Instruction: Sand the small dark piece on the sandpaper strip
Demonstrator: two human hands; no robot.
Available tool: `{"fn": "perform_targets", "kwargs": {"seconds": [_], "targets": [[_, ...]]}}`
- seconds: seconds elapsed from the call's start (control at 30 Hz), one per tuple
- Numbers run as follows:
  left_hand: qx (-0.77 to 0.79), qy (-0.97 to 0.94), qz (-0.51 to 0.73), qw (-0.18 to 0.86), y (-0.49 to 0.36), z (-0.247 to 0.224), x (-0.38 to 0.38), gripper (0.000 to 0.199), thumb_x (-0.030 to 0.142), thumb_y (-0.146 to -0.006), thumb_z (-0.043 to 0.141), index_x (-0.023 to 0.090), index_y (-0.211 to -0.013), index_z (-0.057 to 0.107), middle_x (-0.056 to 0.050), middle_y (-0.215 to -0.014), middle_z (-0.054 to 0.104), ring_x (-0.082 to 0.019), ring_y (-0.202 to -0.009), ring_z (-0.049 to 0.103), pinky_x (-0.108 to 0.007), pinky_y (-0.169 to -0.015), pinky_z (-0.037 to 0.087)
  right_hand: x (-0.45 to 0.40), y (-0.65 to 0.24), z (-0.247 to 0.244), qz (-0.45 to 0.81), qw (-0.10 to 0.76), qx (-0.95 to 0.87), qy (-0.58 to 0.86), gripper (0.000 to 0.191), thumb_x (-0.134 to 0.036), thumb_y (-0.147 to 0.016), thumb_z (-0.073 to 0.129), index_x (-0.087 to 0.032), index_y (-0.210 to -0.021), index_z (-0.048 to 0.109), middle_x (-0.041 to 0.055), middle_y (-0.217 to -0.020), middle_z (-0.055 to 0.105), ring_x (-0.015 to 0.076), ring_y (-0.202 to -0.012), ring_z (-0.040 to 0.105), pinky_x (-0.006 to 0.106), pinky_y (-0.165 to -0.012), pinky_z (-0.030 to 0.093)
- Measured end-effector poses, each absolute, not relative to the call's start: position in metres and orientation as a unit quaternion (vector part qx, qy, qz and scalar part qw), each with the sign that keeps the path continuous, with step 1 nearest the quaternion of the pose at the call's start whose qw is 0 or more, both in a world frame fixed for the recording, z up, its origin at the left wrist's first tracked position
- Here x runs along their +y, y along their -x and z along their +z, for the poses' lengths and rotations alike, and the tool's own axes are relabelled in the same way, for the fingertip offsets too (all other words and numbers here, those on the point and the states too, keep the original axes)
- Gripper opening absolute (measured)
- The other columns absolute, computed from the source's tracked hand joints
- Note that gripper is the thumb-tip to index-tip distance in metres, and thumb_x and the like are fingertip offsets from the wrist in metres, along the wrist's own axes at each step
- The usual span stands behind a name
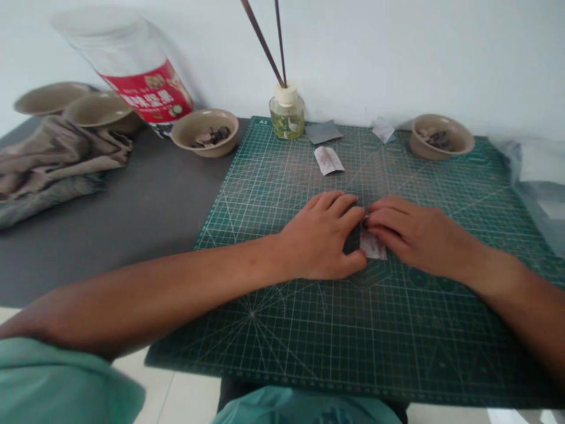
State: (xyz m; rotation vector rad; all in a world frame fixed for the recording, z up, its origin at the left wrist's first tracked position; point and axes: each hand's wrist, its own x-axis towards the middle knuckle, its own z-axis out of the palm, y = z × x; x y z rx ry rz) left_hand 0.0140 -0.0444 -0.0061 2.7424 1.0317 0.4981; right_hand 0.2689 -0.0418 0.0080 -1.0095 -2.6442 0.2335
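Observation:
A small whitish paper piece with faint markings (373, 246) lies on the green cutting mat (309, 330), between my two hands. My left hand (326, 238) rests over its left side, fingers spread, with a dark grey patch (352, 239) showing between thumb and forefinger. From the right, my right hand (410, 232) meets the left fingertips at the paper's upper edge; its fingers are pressed together, and what they pinch is too small to make out. Farther back on the mat lie a creased whitish piece (329, 160) and a grey square (323, 132).
A reed diffuser (286, 115) stands at the mat's back edge. Bowls with small pieces sit left (205, 133) and right (441, 137). Another small paper (384, 129) lies at the back. At left are a large jar (145, 88), more bowls (99, 111) and crumpled cloth (53, 156). Clear plastic (542, 188) lies right.

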Motion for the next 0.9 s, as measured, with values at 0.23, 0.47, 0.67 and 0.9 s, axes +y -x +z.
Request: {"fn": "perform_targets", "kwargs": {"seconds": [0.23,0.47,0.67,0.9], "targets": [[0.347,-0.919,0.163,0.087,-0.014,-0.006,-0.045,0.059,0.051,-0.099,0.062,0.015,-0.146,0.061,-0.017,-0.162,0.059,-0.039,-0.153,0.050,-0.058,-0.131,0.042,-0.047,-0.275,0.018,0.206,0.118,-0.926,0.293,0.016,-0.028,-0.111,0.056,-0.027,-0.105,0.071,0.0054,-0.108,0.077,0.0228,-0.090,0.076,0.037,-0.077,0.058],[0.346,-0.921,0.163,0.075,-0.014,-0.005,-0.045,0.058,0.049,-0.100,0.061,0.014,-0.146,0.061,-0.017,-0.160,0.060,-0.039,-0.152,0.051,-0.057,-0.131,0.041,-0.035,-0.281,0.014,0.119,0.154,-0.901,0.387,0.017,-0.032,-0.108,0.058,-0.026,-0.106,0.074,0.0082,-0.109,0.076,0.0285,-0.095,0.074,0.041,-0.080,0.056],[0.346,-0.920,0.163,0.082,-0.014,-0.006,-0.045,0.059,0.051,-0.098,0.063,0.014,-0.145,0.062,-0.017,-0.161,0.060,-0.039,-0.153,0.050,-0.058,-0.130,0.042,-0.045,-0.276,0.015,0.221,0.123,-0.917,0.307,0.016,-0.032,-0.111,0.057,-0.028,-0.105,0.070,0.0051,-0.109,0.077,0.0235,-0.092,0.076,0.037,-0.080,0.058],[0.346,-0.921,0.160,0.077,-0.014,-0.006,-0.045,0.059,0.051,-0.100,0.062,0.014,-0.146,0.061,-0.018,-0.161,0.060,-0.039,-0.152,0.051,-0.058,-0.131,0.042,-0.034,-0.280,0.013,0.140,0.161,-0.906,0.365,0.013,-0.030,-0.109,0.058,-0.027,-0.105,0.070,0.0074,-0.110,0.076,0.0278,-0.097,0.075,0.043,-0.083,0.059]]}}
